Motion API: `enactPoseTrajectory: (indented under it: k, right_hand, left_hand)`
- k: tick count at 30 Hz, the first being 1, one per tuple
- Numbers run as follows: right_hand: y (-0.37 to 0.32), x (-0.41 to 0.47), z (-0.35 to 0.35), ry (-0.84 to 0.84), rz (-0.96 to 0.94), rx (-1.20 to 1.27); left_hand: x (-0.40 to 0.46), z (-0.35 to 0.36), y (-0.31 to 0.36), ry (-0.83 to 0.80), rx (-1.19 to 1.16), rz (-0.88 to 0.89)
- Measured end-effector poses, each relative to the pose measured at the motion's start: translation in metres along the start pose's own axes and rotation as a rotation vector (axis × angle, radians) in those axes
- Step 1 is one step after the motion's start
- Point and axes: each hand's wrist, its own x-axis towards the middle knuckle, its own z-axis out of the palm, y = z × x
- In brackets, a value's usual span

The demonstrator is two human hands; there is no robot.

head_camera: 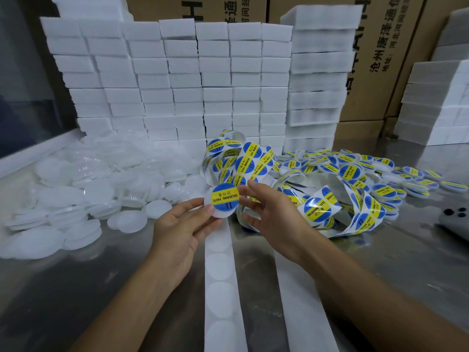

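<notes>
My left hand (pixel 182 226) pinches a round white plastic lid (pixel 222 212) by its lower left edge, above the metal table. A blue and yellow "Soldering Paste" sticker (pixel 224 198) lies on the lid's top. My right hand (pixel 270 214) is beside the lid on the right, its fingertips touching the sticker's right edge. A tangled strip of the same stickers on white backing (pixel 317 207) curls just behind both hands. Two bare strips of backing paper (pixel 220 288) run from under my hands toward the front edge.
A heap of unlabelled white lids (pixel 83 189) covers the left of the steel table (pixel 406 262). Labelled lids (pixel 380 171) lie at the right. Stacked white foam blocks (pixel 177 80) and cardboard boxes (pixel 380 59) wall off the back. A phone (pixel 456 222) lies at the right edge.
</notes>
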Motion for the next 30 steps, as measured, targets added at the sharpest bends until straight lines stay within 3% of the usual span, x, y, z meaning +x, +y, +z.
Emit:
enactPoseTrajectory:
  k: [12,22,26,30]
  right_hand:
    - [0.006,0.005,-0.002,-0.05,-0.041,-0.088]
    - [0.016,0.005,-0.005,0.15,-0.633,-0.76]
    - [0.019,0.006,-0.008,0.208,-0.612,-0.799]
    - [0.018,0.008,-0.009,0.202,-0.525,-0.622]
  left_hand:
    - [0.0,0.0,0.0,-0.025,0.008,0.001]
    - [0.0,-0.004,-0.003,-0.014,0.117,0.091]
    - [-0.002,-0.003,-0.005,-0.039,0.181,0.14]
    - [-0.004,-0.003,-0.002,-0.081,0.16,0.141]
